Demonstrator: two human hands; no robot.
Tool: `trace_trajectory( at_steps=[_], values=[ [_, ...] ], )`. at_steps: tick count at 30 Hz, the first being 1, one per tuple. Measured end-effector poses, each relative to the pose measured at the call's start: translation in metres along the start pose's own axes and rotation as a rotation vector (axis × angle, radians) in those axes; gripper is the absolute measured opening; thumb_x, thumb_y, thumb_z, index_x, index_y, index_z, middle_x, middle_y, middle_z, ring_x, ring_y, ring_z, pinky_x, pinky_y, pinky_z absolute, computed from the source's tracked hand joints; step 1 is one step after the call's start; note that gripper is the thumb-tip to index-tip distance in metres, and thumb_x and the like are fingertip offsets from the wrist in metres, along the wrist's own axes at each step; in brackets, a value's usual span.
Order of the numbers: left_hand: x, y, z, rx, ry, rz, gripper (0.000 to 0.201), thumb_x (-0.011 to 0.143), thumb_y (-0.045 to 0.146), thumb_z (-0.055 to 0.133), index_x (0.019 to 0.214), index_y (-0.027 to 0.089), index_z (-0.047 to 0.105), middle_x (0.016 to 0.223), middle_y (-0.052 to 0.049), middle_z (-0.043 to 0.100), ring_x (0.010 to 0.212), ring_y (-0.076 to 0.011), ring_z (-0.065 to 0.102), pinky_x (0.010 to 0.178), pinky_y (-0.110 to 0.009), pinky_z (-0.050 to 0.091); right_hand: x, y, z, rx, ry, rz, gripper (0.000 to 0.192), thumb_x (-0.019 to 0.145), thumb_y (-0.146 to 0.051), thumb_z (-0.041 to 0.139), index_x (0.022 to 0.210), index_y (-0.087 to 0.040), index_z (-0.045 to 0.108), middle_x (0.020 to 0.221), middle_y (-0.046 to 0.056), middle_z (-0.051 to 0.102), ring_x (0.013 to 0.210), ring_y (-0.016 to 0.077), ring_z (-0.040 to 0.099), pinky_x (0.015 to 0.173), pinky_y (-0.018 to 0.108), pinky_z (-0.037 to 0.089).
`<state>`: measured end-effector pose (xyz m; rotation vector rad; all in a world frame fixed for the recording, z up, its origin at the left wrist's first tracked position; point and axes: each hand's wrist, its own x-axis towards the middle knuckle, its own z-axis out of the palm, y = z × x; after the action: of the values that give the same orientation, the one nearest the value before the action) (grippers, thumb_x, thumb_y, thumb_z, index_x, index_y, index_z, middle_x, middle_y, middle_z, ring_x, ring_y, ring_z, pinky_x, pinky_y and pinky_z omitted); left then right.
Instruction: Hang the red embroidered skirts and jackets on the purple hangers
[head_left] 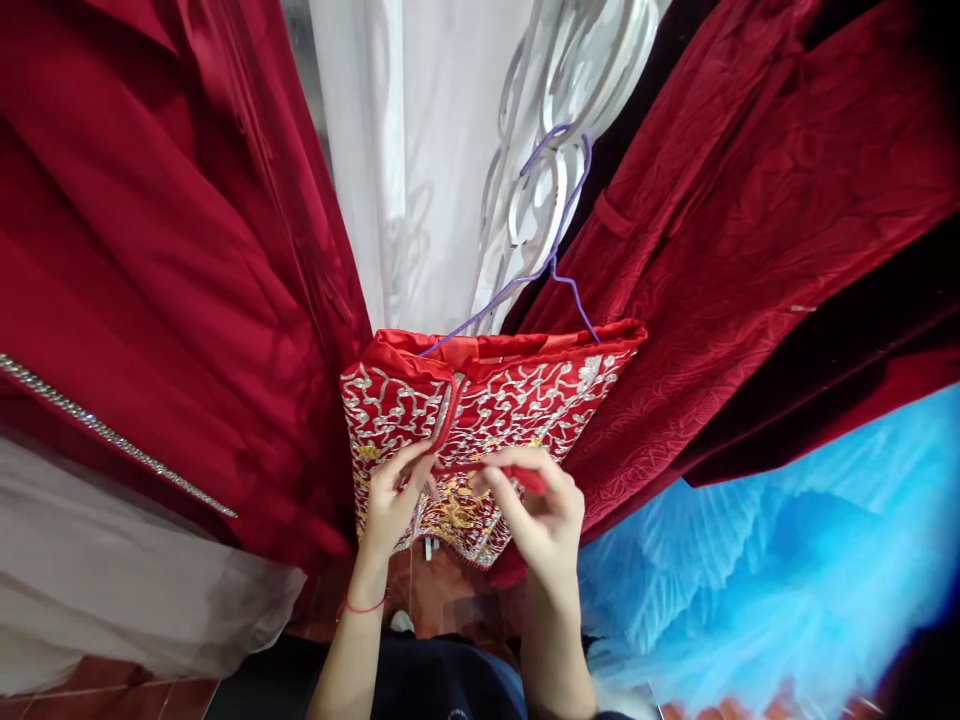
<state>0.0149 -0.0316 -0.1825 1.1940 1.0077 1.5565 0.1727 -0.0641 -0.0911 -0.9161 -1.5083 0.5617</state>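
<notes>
A red garment [517, 410] with silver and gold embroidery hangs from a purple wire hanger [559, 240]. The hanger's hook loops over a white scrolled metal piece. My left hand [394, 495] pinches the edge of the garment's front opening, just below a silver-trimmed slit. In my right hand [544, 505], a red fabric strip [525, 477] is gripped between thumb and fingers. The strip stretches across to my left fingertips. Its far end is hidden in my right palm.
Dark red gowns [187, 250] hang at the left, one with a rhinestone band. More red patterned gowns [697, 260] hang at the right, above a fluffy blue dress [750, 560]. White scrolled metalwork [551, 195] and a white curtain [442, 150] stand behind. Reddish tiles [435, 590] cover the floor.
</notes>
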Motion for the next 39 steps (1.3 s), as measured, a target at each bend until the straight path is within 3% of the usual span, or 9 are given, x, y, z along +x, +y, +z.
trace_trajectory(
  at_steps=[6, 13, 18, 21, 23, 25, 29, 34, 39],
  values=[
    [-0.004, 0.001, -0.02, -0.084, -0.029, 0.028, 0.025, 0.085, 0.042, 0.071, 0.089, 0.018, 0.066, 0.065, 0.0, 0.071, 0.041, -0.0103, 0.059, 0.044, -0.022, 0.048, 0.024, 0.01, 0.025, 0.154, 0.021, 0.062, 0.015, 0.092, -0.028, 0.065, 0.106, -0.024, 0.065, 0.09, 0.003, 0.073, 0.08, 0.0159, 0.073, 0.075, 0.03, 0.059],
    [-0.008, 0.012, -0.023, -0.182, -0.247, 0.048, 0.024, 0.09, 0.041, 0.067, 0.086, 0.019, 0.057, 0.074, -0.003, 0.075, 0.042, -0.0105, 0.06, 0.043, -0.022, 0.046, 0.03, 0.022, 0.046, 0.177, 0.044, 0.096, 0.017, 0.097, -0.035, 0.057, 0.109, -0.023, 0.059, 0.086, 0.003, 0.071, 0.069, 0.0139, 0.068, 0.062, 0.027, 0.054],
    [-0.013, 0.018, -0.023, -0.214, -0.385, 0.026, 0.018, 0.091, 0.033, 0.066, 0.086, 0.017, 0.061, 0.074, -0.003, 0.075, 0.046, -0.0116, 0.064, 0.047, -0.023, 0.05, 0.029, 0.026, 0.042, -0.174, 0.028, 0.015, 0.016, 0.095, -0.034, 0.062, 0.098, -0.02, 0.069, 0.066, -0.002, 0.062, 0.052, 0.0094, 0.05, 0.053, 0.024, 0.042],
    [-0.014, 0.02, -0.022, -0.266, -0.402, 0.028, 0.017, 0.091, 0.032, 0.067, 0.086, 0.016, 0.062, 0.073, -0.003, 0.075, 0.045, -0.011, 0.064, 0.045, -0.02, 0.05, 0.026, 0.023, 0.035, -0.342, -0.047, -0.055, 0.019, 0.097, -0.032, 0.059, 0.092, -0.018, 0.072, 0.072, 0.001, 0.064, 0.059, 0.0103, 0.052, 0.058, 0.026, 0.041],
    [-0.013, 0.021, -0.02, -0.301, -0.402, 0.047, 0.013, 0.091, 0.029, 0.067, 0.089, 0.016, 0.064, 0.073, -0.003, 0.074, 0.045, -0.0101, 0.064, 0.045, -0.019, 0.05, 0.022, 0.02, 0.03, -0.347, -0.058, -0.11, 0.017, 0.097, -0.028, 0.058, 0.1, -0.018, 0.072, 0.081, 0.002, 0.065, 0.064, 0.011, 0.054, 0.062, 0.026, 0.043],
    [-0.012, 0.02, -0.019, -0.327, -0.396, 0.056, 0.01, 0.091, 0.026, 0.067, 0.092, 0.016, 0.065, 0.072, -0.002, 0.074, 0.045, -0.0096, 0.064, 0.043, -0.017, 0.049, 0.016, 0.02, 0.025, -0.288, 0.021, -0.159, 0.017, 0.097, -0.022, 0.057, 0.108, -0.02, 0.07, 0.084, 0.002, 0.064, 0.067, 0.0114, 0.055, 0.064, 0.027, 0.045],
    [-0.011, 0.018, -0.018, -0.357, -0.404, 0.031, 0.01, 0.092, 0.026, 0.066, 0.094, 0.016, 0.067, 0.07, -0.002, 0.074, 0.045, -0.0095, 0.064, 0.042, -0.016, 0.05, 0.003, 0.032, 0.023, -0.185, 0.182, -0.128, 0.014, 0.097, -0.018, 0.054, 0.1, -0.022, 0.066, 0.083, 0.001, 0.063, 0.069, 0.0126, 0.057, 0.062, 0.027, 0.045],
    [-0.012, 0.019, -0.016, -0.376, -0.441, 0.015, 0.011, 0.093, 0.025, 0.064, 0.1, 0.017, 0.067, 0.072, -0.002, 0.073, 0.047, -0.0087, 0.064, 0.045, -0.016, 0.051, -0.004, 0.046, 0.033, -0.059, -0.013, -0.025, 0.016, 0.095, -0.018, 0.052, 0.1, -0.022, 0.066, 0.084, 0.002, 0.062, 0.071, 0.0134, 0.056, 0.063, 0.027, 0.046],
    [-0.013, 0.021, -0.02, -0.352, -0.41, 0.019, 0.025, 0.086, 0.027, 0.072, 0.109, 0.018, 0.066, 0.077, -0.002, 0.071, 0.054, -0.0095, 0.063, 0.048, -0.017, 0.052, -0.005, 0.045, 0.036, 0.081, -0.341, -0.02, 0.019, 0.087, -0.013, 0.052, 0.097, -0.022, 0.065, 0.088, 0.002, 0.057, 0.073, 0.014, 0.054, 0.063, 0.027, 0.046]
  ],
)
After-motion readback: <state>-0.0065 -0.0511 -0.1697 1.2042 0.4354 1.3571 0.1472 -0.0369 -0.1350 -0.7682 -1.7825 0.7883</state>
